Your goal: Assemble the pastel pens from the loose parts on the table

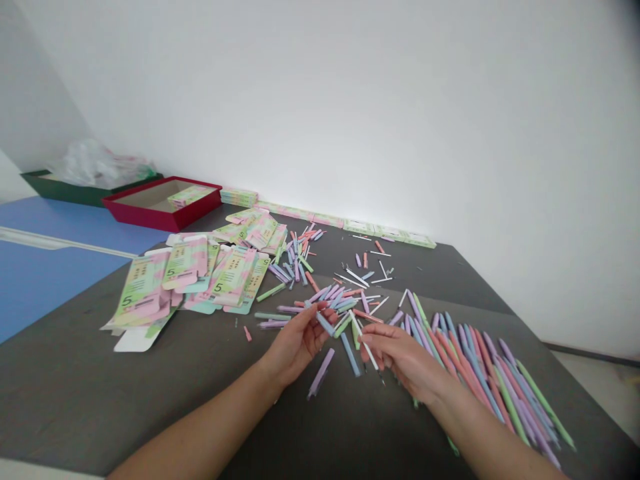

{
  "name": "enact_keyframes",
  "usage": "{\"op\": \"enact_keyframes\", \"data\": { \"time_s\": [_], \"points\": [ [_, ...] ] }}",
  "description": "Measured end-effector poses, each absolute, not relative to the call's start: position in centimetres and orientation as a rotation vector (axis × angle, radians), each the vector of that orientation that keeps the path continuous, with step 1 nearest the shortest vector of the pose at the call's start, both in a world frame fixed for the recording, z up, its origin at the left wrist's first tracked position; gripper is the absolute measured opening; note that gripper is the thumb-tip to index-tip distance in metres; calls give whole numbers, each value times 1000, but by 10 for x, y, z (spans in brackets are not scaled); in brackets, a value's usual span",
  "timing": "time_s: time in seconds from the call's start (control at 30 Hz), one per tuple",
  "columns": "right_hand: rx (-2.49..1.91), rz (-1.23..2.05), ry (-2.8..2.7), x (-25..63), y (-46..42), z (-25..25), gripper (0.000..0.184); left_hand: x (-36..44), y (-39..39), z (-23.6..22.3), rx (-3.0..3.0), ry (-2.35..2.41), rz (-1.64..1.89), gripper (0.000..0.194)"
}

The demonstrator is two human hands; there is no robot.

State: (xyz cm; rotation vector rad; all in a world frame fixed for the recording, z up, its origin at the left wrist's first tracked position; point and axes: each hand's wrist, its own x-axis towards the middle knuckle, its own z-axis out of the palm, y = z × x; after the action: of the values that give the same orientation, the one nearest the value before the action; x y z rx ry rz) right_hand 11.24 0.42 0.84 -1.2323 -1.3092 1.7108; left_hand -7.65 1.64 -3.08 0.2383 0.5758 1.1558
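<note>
My left hand (303,337) pinches a blue pen barrel (325,324) between thumb and fingers. Close to it, my right hand (393,350) grips a thin white pen refill (364,341), its tip slanting down toward me. Between and behind the hands lies a loose heap of pen parts in purple, blue, green and coral, with white refills among them. A purple barrel (321,373) and a blue barrel (351,355) lie on the dark table just below. To the right, under my right forearm, spreads a row of assembled-looking pens (480,367), partly hidden by the arm.
Flat printed cartons (190,267) are piled on the left of the dark table (75,373). Behind them stand a red tray (175,217) and a green tray (75,192) holding clear plastic. Small boxes (325,220) line the wall. A blue surface (45,280) adjoins at left.
</note>
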Motion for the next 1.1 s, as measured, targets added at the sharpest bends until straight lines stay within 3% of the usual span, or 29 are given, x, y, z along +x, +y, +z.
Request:
{"op": "enact_keyframes", "data": {
  "time_s": [0.53,0.83,0.97,1.1],
  "points": [
    [-1273,1840,-1441,100,-5,4,17,-81,25,-39,131,491,1179,16],
    [-1287,1790,-1443,97,1,-9,19,-73,11,-35,414,603,1110,18],
    [-1290,1743,-1340,96,3,-13,19,-69,7,-38,445,619,1071,17],
    [-1164,1921,-1079,97,1,-7,25,-69,8,-41,388,613,1075,16]
  ]
}}
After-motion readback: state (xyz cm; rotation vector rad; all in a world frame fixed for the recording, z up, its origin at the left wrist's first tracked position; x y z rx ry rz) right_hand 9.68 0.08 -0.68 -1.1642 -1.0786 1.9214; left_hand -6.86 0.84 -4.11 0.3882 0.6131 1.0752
